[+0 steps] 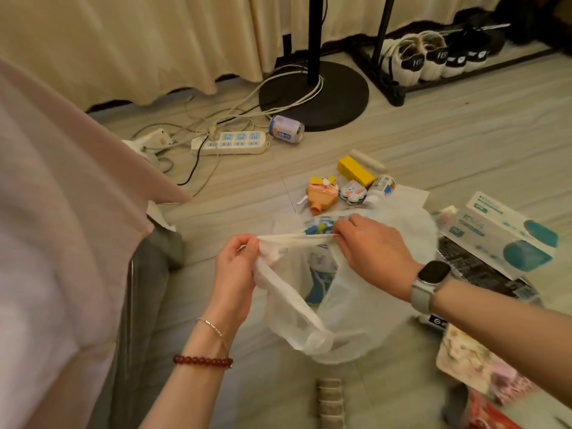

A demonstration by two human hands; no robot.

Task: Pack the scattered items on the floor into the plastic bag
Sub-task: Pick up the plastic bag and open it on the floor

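A thin white plastic bag (349,323) hangs just above the floor, its rim stretched between my hands. My left hand (236,274) grips the rim's left side. My right hand (371,246) pinches the rim's far side. Something blue and white shows through the bag. Beyond the bag lie a yellow box (356,170), a white tube (368,159), an orange cartoon toy (322,193), a small blue-grey toy (353,193) and a white bottle (382,187). A mask box (501,233) lies to the right, and a can (286,129) lies farther back.
A power strip (235,142) with tangled cables lies at the back left, next to a black stand base (328,94). A shoe rack (433,60) stands at the back right. Printed packets (476,366) lie at the lower right, small brown sachets (331,400) near the bottom edge.
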